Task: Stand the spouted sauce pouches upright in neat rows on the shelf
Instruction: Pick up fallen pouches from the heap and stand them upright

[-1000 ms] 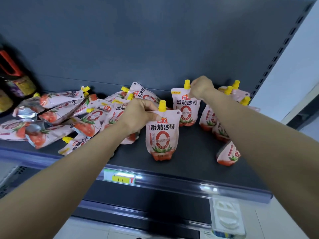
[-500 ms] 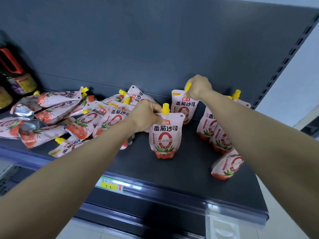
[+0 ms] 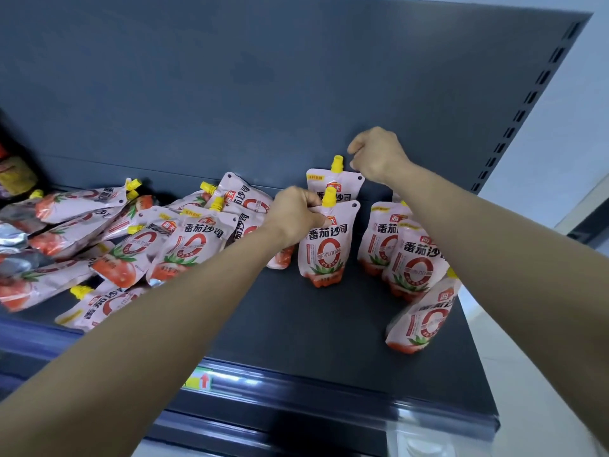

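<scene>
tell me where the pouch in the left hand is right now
In the head view, the held pouch stands upright at mid-shelf, pinched at its top by the left hand, directly in front of the back pouch and left of the standing group.

Even, soft light; the far shelf corner on the left is dim. Wide-angle bending at edges, near forearms slightly blurred.

Pouches (image 3: 324,245) glossy plastic film; caps (image 3: 329,196) smooth yellow plastic; shelf (image 3: 296,324) matt dark metal.
</scene>
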